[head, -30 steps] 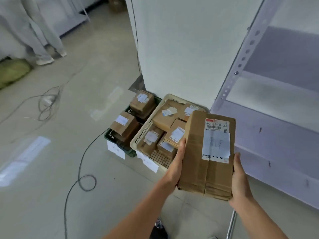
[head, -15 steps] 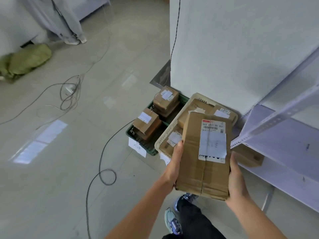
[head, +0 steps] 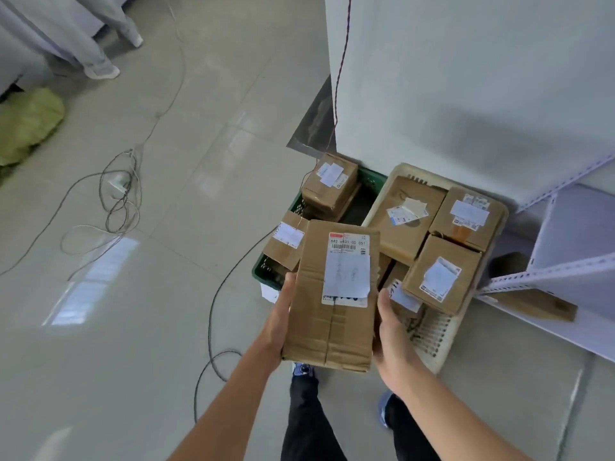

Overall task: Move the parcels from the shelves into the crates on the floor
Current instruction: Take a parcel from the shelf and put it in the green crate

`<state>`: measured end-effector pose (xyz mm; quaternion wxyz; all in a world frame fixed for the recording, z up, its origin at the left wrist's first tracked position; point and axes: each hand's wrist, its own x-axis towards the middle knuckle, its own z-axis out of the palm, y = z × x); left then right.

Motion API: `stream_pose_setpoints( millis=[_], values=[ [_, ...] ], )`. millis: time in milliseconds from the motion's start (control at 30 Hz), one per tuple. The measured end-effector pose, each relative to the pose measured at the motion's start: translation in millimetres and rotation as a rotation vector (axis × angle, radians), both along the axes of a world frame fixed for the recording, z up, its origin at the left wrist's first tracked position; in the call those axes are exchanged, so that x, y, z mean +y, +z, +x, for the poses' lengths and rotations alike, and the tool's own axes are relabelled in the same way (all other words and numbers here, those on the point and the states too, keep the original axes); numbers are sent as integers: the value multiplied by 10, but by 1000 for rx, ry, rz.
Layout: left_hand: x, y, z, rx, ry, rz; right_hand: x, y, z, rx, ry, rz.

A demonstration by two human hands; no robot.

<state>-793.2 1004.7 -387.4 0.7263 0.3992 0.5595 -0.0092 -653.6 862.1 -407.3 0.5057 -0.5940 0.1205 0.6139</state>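
I hold a long brown cardboard parcel [head: 332, 314] with a white label between both hands, above the floor in front of two crates. My left hand [head: 278, 324] grips its left side and my right hand [head: 392, 341] grips its right side. Below and beyond it a green crate [head: 372, 181] holds two small parcels [head: 327, 184]. Beside it a cream crate [head: 442, 341] is packed with several labelled parcels [head: 439, 274]. The held parcel hides the near corners of both crates.
White metal shelving [head: 572, 267] stands on the right, with a flat parcel [head: 539, 306] on its lowest shelf. Cables [head: 116, 201] loop across the tiled floor at left and near the green crate. Another person's legs [head: 96, 58] stand far left. A white wall [head: 449, 78] rises behind the crates.
I have stepped closer to the crates and tilted my view down. The parcel in my hands now hangs lower and nearer, over the crates' near edges.
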Motion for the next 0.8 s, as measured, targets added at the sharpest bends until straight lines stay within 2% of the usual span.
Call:
stream_pose_setpoints(
  millis=[167,367,633,800],
  values=[
    [1011,-865,-157,51,-78,-68,889,-644,-214,4,1,-26],
    [1867,-1900,-65,110,-294,7,1633,-1704,-334,37,-123,-94],
    [2240,-2913,347,95,-376,-111,1990,-2654,-278,10,-251,-178],
    [2273,-3297,392,119,-373,-96,2106,-3101,-226,22,-234,-222]
  ],
)
